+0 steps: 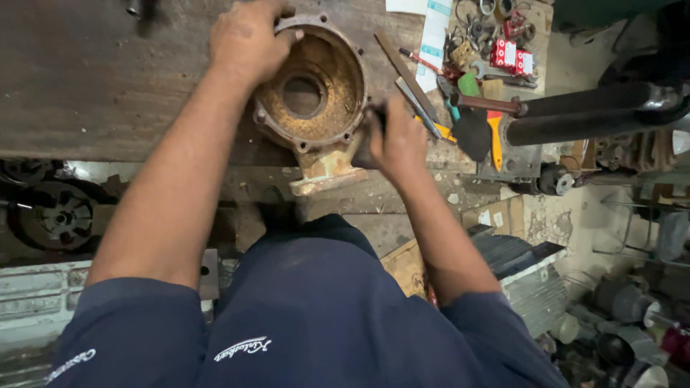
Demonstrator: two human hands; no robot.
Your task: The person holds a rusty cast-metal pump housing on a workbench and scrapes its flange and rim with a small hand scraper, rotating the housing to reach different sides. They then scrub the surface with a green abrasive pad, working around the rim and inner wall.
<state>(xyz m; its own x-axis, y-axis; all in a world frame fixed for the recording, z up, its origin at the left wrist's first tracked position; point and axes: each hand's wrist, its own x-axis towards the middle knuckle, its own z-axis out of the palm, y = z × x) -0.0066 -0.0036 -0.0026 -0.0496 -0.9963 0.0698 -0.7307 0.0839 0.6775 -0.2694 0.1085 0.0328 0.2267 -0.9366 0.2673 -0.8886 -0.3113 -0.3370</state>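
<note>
The head view shows a round rusty pump casing (310,97) lying on the dark workbench (86,79), near its front edge. The left hand (248,39) lies over the casing's rim at about ten o'clock, fingers curled down on it. The right hand (399,140) is at about four o'clock of the casing, closed around a dark tool (368,140) that touches its rim; files (410,79) lie at two o'clock.

A cluttered workshop seen from above.

A dark, worn wooden workbench top (108,79) fills the upper left. Below its edge runs a pale, stained concrete floor (553,223) crowded with flattened brown cardboard (503,215), a grey ribbed metal casing (532,287) and what may be a dark round wheel-like casting (57,215) in shadow at left.
</note>
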